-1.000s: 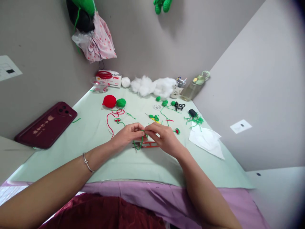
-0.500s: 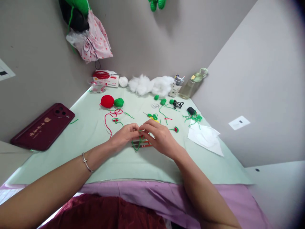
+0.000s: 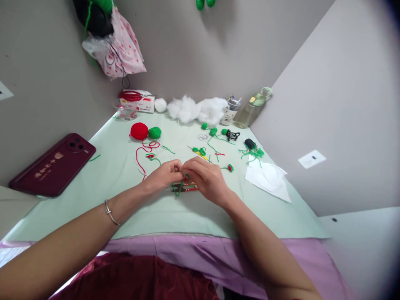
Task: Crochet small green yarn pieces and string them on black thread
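My left hand (image 3: 167, 172) and my right hand (image 3: 204, 177) meet fingertip to fingertip above the middle of the table. Both are closed in a pinch on green yarn (image 3: 178, 192), which hangs in a loop beneath them. A bit of red shows between the fingers, but its shape is mostly hidden. Below the hands lies a pair of thread snips (image 3: 184, 188) with dark blades pointing left and red handles. Left of my left hand is a small red and green crocheted piece (image 3: 150, 156) with a green tail. A similar red and green piece (image 3: 230, 168) rests right of my right hand.
Red yarn ball (image 3: 139, 131) and green yarn ball (image 3: 154, 133) sit back left. White stuffing (image 3: 196, 110), a pen cup (image 3: 229, 113) and a bottle (image 3: 251, 110) line the back. A maroon phone (image 3: 53, 164) lies left; white paper (image 3: 267, 181) lies right.
My right fingers have curled in closer against the left fingertips, and the yarn loop below has shifted slightly. The whole view has moved a little; the table items are unchanged.
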